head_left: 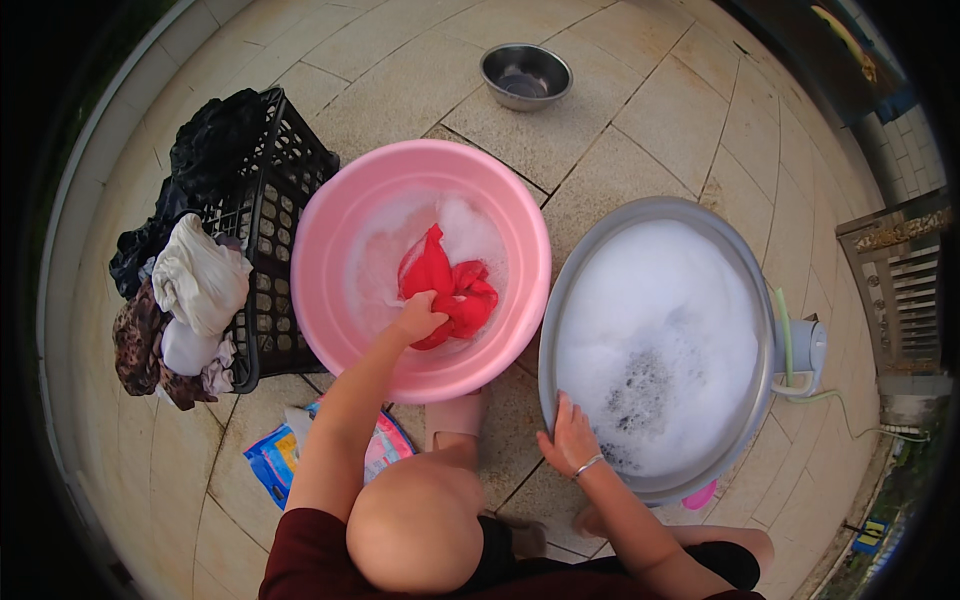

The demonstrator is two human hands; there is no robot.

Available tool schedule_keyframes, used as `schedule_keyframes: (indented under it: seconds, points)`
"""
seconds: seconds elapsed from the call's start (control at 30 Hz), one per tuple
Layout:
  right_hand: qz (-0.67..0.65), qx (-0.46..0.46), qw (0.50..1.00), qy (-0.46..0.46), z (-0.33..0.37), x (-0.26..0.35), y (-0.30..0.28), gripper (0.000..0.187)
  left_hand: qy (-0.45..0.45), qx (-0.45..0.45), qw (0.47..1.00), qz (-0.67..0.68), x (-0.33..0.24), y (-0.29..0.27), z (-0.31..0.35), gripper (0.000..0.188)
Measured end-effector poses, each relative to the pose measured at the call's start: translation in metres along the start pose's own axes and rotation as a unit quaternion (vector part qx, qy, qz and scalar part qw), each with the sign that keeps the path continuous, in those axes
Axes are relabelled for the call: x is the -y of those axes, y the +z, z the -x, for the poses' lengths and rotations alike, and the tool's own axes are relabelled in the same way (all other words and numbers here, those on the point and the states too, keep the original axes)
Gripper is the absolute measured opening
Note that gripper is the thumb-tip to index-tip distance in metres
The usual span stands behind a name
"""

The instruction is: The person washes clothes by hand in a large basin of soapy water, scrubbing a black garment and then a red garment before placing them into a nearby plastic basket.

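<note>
Viewpoint: I look straight down at my own two hands over a pale tiled floor.
Left hand: my left hand (417,318) reaches into the pink basin (340,215); my fingers are curled closed on the red cloth (452,288), gripping its near, lower edge.
Red cloth: bunched and wet, lying in soapy water near the middle of the pink basin. It spreads away from my fingers, up and to the right, with its long axis running roughly from my grip towards the far side of the basin.
Right hand: my right hand (571,436), a thin bangle at the wrist, rests flat with fingers spread on the near rim of the grey metal basin (752,290); it holds nothing.
Grey metal basin: full of white foam, just right of the pink one, rims nearly touching.
Nearer hand: the left is on the cloth; the right is well apart from it.
Around me: a black laundry basket (280,200) heaped with clothes to the left, a small steel bowl (526,75) beyond, a colourful packet (275,460) by my knee.
</note>
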State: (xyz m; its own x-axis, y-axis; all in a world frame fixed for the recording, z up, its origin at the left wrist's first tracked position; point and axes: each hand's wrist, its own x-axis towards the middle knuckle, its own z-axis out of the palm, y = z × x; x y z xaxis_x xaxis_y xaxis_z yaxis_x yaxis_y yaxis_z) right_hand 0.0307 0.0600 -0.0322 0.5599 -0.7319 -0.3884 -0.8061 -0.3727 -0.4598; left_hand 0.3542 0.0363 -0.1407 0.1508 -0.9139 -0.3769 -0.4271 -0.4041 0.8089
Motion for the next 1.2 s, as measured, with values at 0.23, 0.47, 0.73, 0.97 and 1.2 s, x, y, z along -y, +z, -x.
schedule_keyframes:
  seconds: [0.23,0.47,0.73,0.97,1.2]
  points:
    - [-0.011,-0.016,1.000,0.008,-0.002,-0.004,0.001,0.069,-0.125,-0.202,0.848,0.474,-0.020,-0.062,0.005,0.029]
    - [-0.045,-0.012,0.999,0.017,-0.003,0.003,-0.011,0.065,-0.088,-0.289,0.901,-0.311,-0.005,-0.091,0.054,0.045]
    - [0.057,-0.299,0.942,-0.142,-0.138,0.045,-0.086,0.046,-0.098,-0.530,0.833,-0.123,-0.001,-0.049,0.126,0.039]
    - [0.057,-0.037,0.994,0.086,-0.243,0.060,-0.102,0.049,-0.106,-0.479,0.750,0.444,0.007,-0.041,0.127,0.043]
    - [-0.327,-0.201,0.923,0.019,-0.245,0.040,-0.108,0.036,-0.096,-0.466,0.749,0.461,-0.029,-0.052,0.118,0.041]
